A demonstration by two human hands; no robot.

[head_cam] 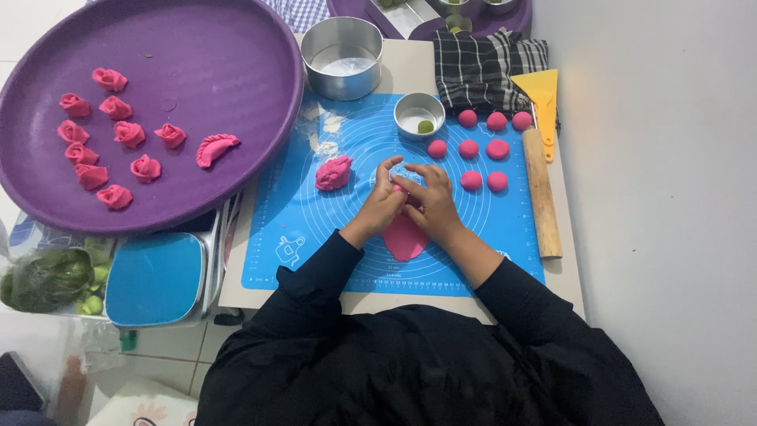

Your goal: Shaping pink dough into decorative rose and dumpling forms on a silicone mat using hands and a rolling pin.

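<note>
we fold flat pink dough piece (404, 237) on blue mat (315, 213), left hand (384, 201) and right hand (430, 203) both pinched on its upper edge; shaping step, next needs careful even pleating.

bare blue silicone mat (315, 225) lies open left of the left hand (383, 207), past a lumpy pink dough piece (334, 173). right of the right hand (432, 207), round pink dough balls (482, 150) and a long wooden rolling pin (542, 193) crowd the way.
</note>
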